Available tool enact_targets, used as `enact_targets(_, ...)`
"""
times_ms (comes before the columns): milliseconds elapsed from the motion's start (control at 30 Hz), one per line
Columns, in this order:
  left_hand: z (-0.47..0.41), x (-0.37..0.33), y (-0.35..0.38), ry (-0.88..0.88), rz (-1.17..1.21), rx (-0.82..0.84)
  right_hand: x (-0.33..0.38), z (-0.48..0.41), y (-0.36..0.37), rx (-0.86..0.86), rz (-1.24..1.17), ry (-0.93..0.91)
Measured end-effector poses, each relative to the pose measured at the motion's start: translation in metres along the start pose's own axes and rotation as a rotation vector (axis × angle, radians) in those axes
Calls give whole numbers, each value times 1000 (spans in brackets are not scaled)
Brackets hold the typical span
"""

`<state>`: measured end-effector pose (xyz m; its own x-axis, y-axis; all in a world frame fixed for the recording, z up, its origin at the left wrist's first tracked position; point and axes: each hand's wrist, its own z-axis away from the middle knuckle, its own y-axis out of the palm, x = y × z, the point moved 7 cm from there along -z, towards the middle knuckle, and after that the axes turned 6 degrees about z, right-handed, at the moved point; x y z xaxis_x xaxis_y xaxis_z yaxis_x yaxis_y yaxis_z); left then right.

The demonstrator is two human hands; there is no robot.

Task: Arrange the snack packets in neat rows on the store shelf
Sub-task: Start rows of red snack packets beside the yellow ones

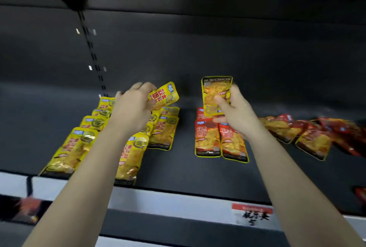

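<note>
Above shelf, each hand grips one yellow packet.

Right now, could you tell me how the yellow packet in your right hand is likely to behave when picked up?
Probably light: the right hand pinches the yellow packet by its lower part only. Likely semi-stiff, since its top stands without drooping. Its glossy film may slip.
</note>
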<state>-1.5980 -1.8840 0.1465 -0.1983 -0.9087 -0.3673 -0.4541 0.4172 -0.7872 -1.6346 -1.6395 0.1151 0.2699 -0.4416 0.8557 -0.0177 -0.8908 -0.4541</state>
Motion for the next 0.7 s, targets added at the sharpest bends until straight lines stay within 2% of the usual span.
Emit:
enact_targets(67,-7,16,0,1,-10,21,3,-3,16,-15,-79,44)
enact_targets(167,-18,31,3,16,-24,54,6,-9,29,-19,-14,77)
enact_targets(333,-23,48,6,41,-32,-6,29,-9,48,78,16,21)
enact_targets(567,-18,64,12,37,11,-43,30,-13,68,146,-383,109)
enact_targets(633,-17,64,12,45,24,-44,28,-13,72,165,-358,115)
enact_targets(700,-17,63,13,62,11,-42,24,-13,78,201,-233,125)
